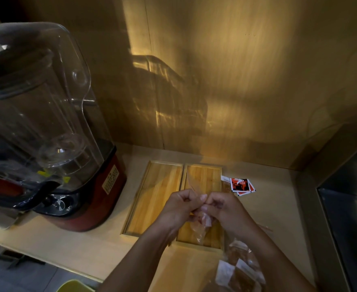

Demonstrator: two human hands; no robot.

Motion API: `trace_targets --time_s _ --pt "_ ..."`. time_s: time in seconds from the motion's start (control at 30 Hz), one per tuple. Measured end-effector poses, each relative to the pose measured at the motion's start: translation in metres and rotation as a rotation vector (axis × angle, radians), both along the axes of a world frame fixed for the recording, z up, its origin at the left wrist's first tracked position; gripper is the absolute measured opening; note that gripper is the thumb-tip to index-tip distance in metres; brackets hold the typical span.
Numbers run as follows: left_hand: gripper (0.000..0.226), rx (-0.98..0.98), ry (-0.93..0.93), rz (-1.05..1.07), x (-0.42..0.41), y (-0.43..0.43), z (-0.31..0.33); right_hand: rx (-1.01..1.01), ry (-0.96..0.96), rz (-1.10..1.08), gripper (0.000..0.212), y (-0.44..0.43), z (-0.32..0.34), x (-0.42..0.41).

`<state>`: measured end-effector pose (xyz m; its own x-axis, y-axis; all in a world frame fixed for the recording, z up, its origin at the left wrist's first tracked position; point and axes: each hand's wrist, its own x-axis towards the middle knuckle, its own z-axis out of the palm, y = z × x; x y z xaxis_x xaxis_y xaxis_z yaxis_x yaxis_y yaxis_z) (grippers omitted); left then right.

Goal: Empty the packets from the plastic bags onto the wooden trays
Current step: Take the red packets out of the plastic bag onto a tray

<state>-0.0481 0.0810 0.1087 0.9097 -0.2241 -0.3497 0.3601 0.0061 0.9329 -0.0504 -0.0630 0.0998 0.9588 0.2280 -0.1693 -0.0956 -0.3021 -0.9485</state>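
Note:
Two long wooden trays lie side by side on the counter, the left tray [154,197] and the right tray [205,175]; both show bare wood. My left hand [178,207] and my right hand [223,209] meet above the right tray, both pinching the top of a clear plastic bag [199,226] that hangs below them with packets inside. Red and white packets [239,184] lie on the counter just right of the right tray. Another clear bag of brown and white packets [238,268] rests near the front edge, under my right forearm.
A big blender [47,133] with a clear cover and red base stands at the left, close to the left tray. A wooden wall rises behind. A dark steel surface [350,207] borders the counter on the right. A yellow-green object [74,286] sits below the counter edge.

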Motion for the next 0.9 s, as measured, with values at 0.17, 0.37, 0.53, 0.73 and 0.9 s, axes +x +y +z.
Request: trace_targets --time_s 0.17,0.37,0.53,0.73,0.9 --pt "0.019 0.033 -0.034 -0.043 -0.003 0.000 0.000 0.075 0.073 -0.070 0.033 -0.006 0.000 0.001" --pt "0.025 0.261 -0.222 0.043 -0.002 -0.007 -0.003 -0.145 0.002 -0.075 0.022 -0.003 0.001 0.003" --pt "0.017 0.615 -0.510 0.097 -0.004 -0.008 -0.011 -0.399 -0.004 0.084 0.025 -0.001 0.003 0.005" --pt "0.024 0.667 -0.337 0.074 -0.001 -0.010 -0.006 -0.396 -0.061 0.109 0.032 0.001 0.006 0.001" --pt "0.028 0.374 -0.070 -0.034 -0.004 -0.008 -0.006 -0.249 0.041 0.119 0.033 0.000 0.009 -0.002"
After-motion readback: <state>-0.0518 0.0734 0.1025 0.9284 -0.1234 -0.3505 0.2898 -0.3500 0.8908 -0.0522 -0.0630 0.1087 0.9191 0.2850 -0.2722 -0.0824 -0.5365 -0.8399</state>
